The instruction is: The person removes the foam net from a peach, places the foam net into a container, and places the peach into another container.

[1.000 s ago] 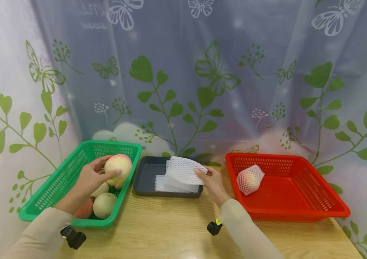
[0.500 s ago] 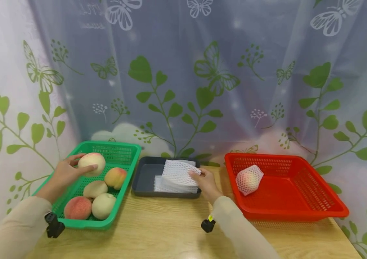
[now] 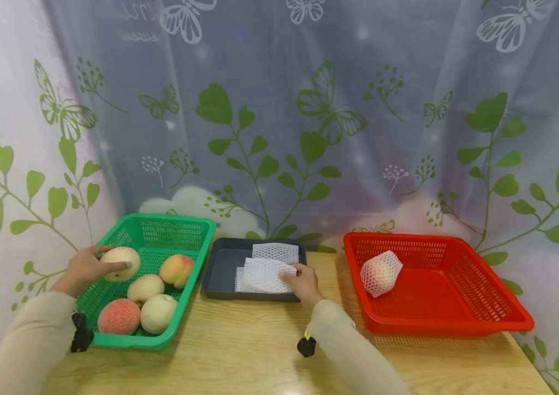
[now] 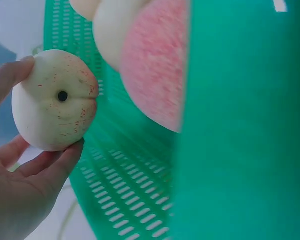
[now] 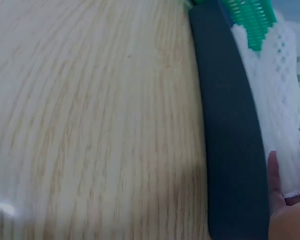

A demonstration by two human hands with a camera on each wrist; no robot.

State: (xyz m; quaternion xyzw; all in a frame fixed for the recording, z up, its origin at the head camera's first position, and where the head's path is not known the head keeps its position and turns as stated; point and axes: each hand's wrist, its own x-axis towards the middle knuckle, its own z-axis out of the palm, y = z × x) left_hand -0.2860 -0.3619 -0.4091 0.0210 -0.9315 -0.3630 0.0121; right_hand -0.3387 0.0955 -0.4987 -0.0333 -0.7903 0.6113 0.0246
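At the left side of the green basket (image 3: 195, 274), my left hand (image 3: 84, 269) grips a pale peach (image 3: 122, 262) between thumb and fingers. The left wrist view shows this peach (image 4: 55, 107) with a dark hole in one end and red specks. My right hand (image 3: 305, 284) pinches the right edge of a white foam net sleeve (image 3: 266, 275) over the dark grey tray (image 3: 220, 269). More white net sleeves (image 3: 279, 251) lie in the tray beneath and behind it. In the right wrist view the thumb and fingers hold the sleeve (image 5: 285, 120) just beyond the tray's wall.
Inside the green basket lie a red peach (image 3: 119, 317), a yellow-orange peach (image 3: 176, 270) and two pale ones (image 3: 158, 314). A red basket (image 3: 437, 323) on the right holds one net-wrapped peach (image 3: 380, 274). A patterned curtain (image 3: 269, 109) hangs behind the wooden table (image 3: 249, 351).
My left hand has carried the pale peach leftward, from the basket's right part to its left side. My right hand has lowered the net sleeve toward the tray and moved slightly left.
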